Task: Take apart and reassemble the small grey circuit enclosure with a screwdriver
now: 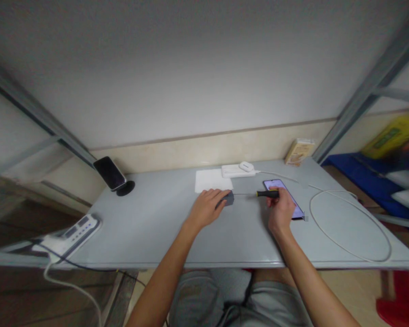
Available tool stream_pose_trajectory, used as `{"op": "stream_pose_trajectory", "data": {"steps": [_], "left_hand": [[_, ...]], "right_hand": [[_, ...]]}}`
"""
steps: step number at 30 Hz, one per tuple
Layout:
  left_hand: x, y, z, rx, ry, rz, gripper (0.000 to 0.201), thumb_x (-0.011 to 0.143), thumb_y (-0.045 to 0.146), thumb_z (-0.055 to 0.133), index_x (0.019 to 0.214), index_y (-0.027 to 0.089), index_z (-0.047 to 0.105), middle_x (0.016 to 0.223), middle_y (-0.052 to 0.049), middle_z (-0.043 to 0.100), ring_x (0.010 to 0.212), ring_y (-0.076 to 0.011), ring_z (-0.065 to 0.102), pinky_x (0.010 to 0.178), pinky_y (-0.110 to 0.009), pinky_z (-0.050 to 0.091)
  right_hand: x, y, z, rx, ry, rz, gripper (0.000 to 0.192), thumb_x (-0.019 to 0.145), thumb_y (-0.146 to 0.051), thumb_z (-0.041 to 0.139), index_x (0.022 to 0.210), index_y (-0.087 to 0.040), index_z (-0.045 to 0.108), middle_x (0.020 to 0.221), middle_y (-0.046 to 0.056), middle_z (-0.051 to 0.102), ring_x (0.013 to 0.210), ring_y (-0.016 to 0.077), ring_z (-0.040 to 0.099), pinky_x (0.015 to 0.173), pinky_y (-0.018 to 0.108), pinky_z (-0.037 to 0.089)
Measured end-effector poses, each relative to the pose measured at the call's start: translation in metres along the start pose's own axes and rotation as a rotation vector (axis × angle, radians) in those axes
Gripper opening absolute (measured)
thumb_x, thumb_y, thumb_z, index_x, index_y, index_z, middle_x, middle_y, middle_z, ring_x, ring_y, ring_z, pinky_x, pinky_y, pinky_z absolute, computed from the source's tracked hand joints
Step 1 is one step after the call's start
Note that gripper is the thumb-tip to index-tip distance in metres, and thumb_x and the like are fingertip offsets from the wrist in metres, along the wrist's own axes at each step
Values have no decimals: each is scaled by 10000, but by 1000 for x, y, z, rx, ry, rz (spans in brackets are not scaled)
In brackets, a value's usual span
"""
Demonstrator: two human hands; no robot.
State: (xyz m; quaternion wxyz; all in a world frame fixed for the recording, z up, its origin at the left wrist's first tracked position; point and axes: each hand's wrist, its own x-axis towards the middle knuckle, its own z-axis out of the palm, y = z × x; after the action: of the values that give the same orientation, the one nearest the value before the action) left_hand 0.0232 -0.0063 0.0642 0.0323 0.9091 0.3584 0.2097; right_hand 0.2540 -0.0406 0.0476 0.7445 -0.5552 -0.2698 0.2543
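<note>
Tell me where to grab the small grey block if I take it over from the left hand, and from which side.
Probably best to grip the small grey block across its near and far faces, coming from above. The screwdriver held in the right hand points its shaft into the block's right side, and the left hand covers its left end, so both ends are taken. It lies flat on the table.

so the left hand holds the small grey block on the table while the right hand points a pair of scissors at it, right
Not quite. In the head view the right hand grips a screwdriver with a black and yellow handle, not scissors. Its thin shaft points at the small grey block, which the left hand steadies on the table, as you said.
</note>
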Motion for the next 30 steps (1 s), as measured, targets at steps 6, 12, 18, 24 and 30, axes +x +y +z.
{"op": "stream_pose_trajectory", "data": {"steps": [6,12,18,24,30], "left_hand": [[-2,-1,-2,-42,20,-2,373,1061,315,454,1420,263,541,1151,-77,698,1028,-218,647,870,-377,492],[-1,-4,-1,-10,-23,-9,418,1040,396,506,1434,257,525,1132,-79,690,1022,-239,648,895,-390,509],[7,-25,4,-339,52,-83,391,1036,367,514,1401,245,586,1141,-78,705,1042,-210,662,950,-360,536],[27,-51,9,-741,73,-332,343,938,361,606,1192,171,737,1224,-106,741,1132,-266,680,1043,-413,500],[17,-67,11,-1048,54,-644,435,778,461,720,1072,145,773,1071,-95,785,985,-284,712,906,-383,525]], "right_hand": [[-3,0,1,7,-81,-29,345,915,-508,508,857,-199,650,540,-59,500,477,137,418,495,285,311],[-2,3,0,17,-89,-26,338,914,-499,511,878,-197,657,560,-53,511,485,136,421,498,285,319],[1,1,1,76,20,71,347,873,-515,527,822,-191,641,542,-57,517,481,126,404,473,276,303],[2,2,0,-7,25,126,409,836,-582,560,810,-185,656,529,-53,509,482,128,414,478,274,313],[-4,2,0,-224,-238,143,575,811,-711,567,897,-164,721,573,-27,557,509,138,456,504,276,349]]}}
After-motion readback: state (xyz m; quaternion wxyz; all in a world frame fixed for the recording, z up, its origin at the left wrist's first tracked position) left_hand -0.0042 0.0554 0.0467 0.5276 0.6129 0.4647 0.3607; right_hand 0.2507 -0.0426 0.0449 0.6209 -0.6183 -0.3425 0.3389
